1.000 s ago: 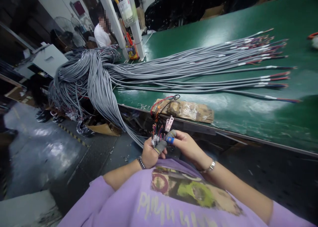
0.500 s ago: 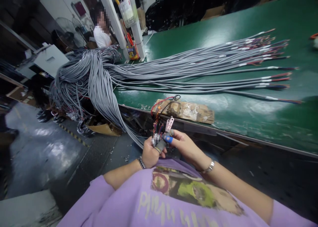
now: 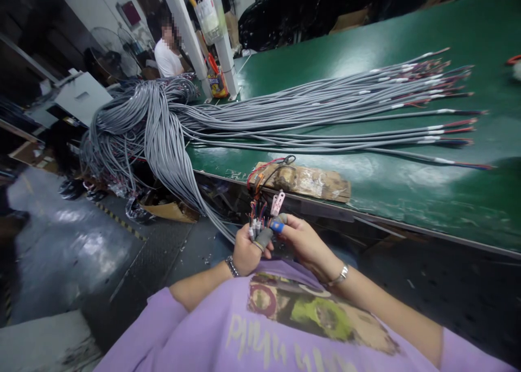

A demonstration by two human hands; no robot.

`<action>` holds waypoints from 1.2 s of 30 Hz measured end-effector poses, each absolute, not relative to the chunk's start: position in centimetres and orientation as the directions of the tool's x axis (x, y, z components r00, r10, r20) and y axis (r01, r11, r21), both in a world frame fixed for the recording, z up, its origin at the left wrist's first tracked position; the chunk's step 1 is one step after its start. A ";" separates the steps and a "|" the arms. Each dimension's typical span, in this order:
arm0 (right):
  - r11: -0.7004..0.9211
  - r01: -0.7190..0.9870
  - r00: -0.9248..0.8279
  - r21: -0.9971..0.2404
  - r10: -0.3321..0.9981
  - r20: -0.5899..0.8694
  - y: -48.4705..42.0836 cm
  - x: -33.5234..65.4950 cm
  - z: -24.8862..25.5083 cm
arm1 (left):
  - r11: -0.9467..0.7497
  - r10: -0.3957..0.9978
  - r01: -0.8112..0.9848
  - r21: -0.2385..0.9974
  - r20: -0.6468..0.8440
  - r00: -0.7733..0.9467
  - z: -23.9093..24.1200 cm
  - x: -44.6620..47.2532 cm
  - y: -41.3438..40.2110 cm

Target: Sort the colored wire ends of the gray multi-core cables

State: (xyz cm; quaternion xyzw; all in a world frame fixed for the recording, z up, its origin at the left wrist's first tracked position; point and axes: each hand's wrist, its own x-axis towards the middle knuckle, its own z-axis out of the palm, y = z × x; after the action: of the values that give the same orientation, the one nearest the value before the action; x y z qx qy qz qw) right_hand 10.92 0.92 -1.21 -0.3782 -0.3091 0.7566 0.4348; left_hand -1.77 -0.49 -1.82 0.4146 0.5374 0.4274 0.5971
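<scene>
Spanning the upper right, a green table (image 3: pixel 366 30) is covered along its length by a sheaf of grey cables (image 3: pixel 285 111); the stripped ends are fanned toward the right, and the other ends are spilled over the left edge onto the dark floor (image 3: pixel 61 236). A worn cardboard slab (image 3: pixel 313 182) is laid on the near edge, with red and black leads (image 3: pixel 264 168) looped over it. White posts (image 3: pixel 183 30) are set at the far left corner; a person in a white shirt (image 3: pixel 166 61) and a fan (image 3: pixel 103 46) are seen beyond.

Containers: a clear tub (image 3: pixel 207 13) is strapped to the posts, and a cardboard box (image 3: pixel 171 212) is placed on the floor beneath the cables; contents cannot be told for either.

Coloured wire ends (image 3: pixel 256 217) are clasped upright in the closed left hand (image 3: pixel 244 252), just below the table edge and above the lap. They are pinched by the capped fingertips of the right hand (image 3: pixel 305 241), and a pink connector (image 3: pixel 278 202) is seen just above
</scene>
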 end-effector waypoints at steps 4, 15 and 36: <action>-0.434 -0.435 -0.344 -0.789 0.890 -0.300 1.0 11.0 -2.0 | 0.259 0.966 -0.097 0.961 -0.255 0.052 -2.2 -2.0 -0.6; -0.511 -0.605 -0.308 -0.611 0.857 -0.412 3.9 12.5 -2.4 | 0.229 0.971 -0.170 0.959 -0.237 -0.028 -2.2 -1.3 0.1; -0.442 -0.631 -0.234 -0.638 0.892 -0.386 4.6 11.8 -3.0 | 0.238 0.970 -0.146 0.960 -0.244 -0.019 -2.6 -1.0 0.3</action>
State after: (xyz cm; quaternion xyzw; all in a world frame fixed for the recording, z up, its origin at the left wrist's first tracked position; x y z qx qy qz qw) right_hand 11.77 4.59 -3.04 -0.3678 -0.1776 0.7652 0.4976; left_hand -0.97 0.30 -2.61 0.3891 0.5291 0.4789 0.5825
